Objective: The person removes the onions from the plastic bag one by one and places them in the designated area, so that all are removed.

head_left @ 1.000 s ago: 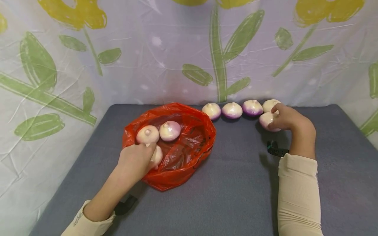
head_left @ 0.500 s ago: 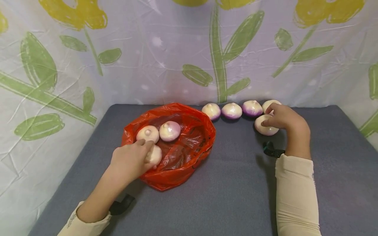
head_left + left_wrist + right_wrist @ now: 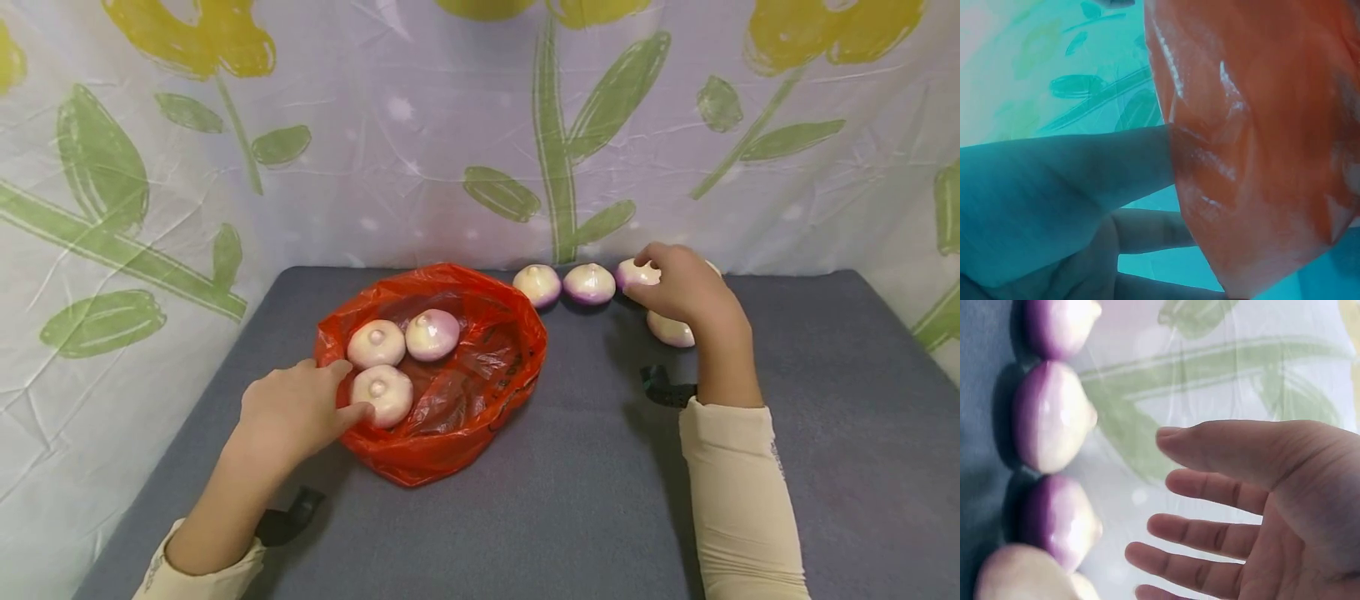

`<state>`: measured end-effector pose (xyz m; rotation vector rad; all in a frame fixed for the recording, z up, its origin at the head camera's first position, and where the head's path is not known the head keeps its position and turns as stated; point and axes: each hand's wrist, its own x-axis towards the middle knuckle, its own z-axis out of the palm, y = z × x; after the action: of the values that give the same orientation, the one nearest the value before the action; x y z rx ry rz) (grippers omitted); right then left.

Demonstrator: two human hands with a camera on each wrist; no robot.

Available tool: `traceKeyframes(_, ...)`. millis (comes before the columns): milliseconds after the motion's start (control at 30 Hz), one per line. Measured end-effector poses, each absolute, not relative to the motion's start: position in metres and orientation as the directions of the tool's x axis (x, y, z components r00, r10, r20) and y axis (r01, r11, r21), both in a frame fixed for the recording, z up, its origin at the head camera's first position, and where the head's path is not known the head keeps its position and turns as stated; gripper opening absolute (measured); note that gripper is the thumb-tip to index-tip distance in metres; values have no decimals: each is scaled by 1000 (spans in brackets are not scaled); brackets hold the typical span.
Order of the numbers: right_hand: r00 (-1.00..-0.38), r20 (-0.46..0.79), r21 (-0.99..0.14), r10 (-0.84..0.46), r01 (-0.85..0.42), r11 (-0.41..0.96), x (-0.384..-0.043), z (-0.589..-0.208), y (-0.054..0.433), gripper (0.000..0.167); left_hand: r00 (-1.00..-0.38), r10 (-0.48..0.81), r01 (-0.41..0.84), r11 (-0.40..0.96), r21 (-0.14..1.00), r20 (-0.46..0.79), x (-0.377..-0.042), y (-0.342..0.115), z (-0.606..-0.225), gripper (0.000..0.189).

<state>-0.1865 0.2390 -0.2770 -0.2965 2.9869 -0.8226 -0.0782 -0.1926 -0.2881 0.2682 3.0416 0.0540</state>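
My left hand (image 3: 292,412) is at the left rim of a red plastic bag (image 3: 420,467), thumb and fingers spread apart. In the left wrist view the bag's wall (image 3: 1260,144) hides the fingertips. Inside the bag lie three purple-and-white onions, the nearest onion (image 3: 382,396) just beside the left thumb. My right hand (image 3: 686,287) hovers over the right part of a row of onions, its fingers apart and nothing between them, as the right wrist view also shows. It partly covers the third onion (image 3: 636,275), the one behind it, and the front onion (image 3: 670,329).
Two more onions of the row, a left one (image 3: 537,286) and its neighbour (image 3: 589,283), stand at the table's back edge, right beside the bag. Behind the grey table (image 3: 570,500) hangs a flower-printed curtain (image 3: 420,125). Dark straps (image 3: 288,521) show at both wrists.
My left hand has let go of the third onion in the bag and drawn back left. The right hand has pulled an onion slightly forward and left, released it, and moved left above the row.
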Motion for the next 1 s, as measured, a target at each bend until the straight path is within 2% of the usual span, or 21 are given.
traceKeyframes(233,-963,82,-536,-257,-260,803,-187,-274,217,35,-975,185,182,983,33,-126,-82,-198,-288,39)
traceKeyframes(300,-956,103,-532,-275,-286,797,-187,-273,211,32,-972,203,201,979,30,-116,-82,-199,-289,31)
traceKeyframes(433,-936,146,-529,-322,-348,774,-184,-273,200,31,-961,255,252,967,34,-106,-83,-202,-291,27)
traceKeyframes(667,-906,219,-510,-362,-423,749,-178,-273,178,27,-945,312,303,948,101,-100,-83,-204,-294,22)
traceKeyframes(867,-807,315,-425,-499,-590,686,-164,-286,129,22,-938,340,330,936,119,-73,-84,-206,-297,26)
traceKeyframes(1000,-716,338,-309,-611,-698,646,-150,-294,92,16,-934,351,343,932,120,-62,-84,-205,-297,27)
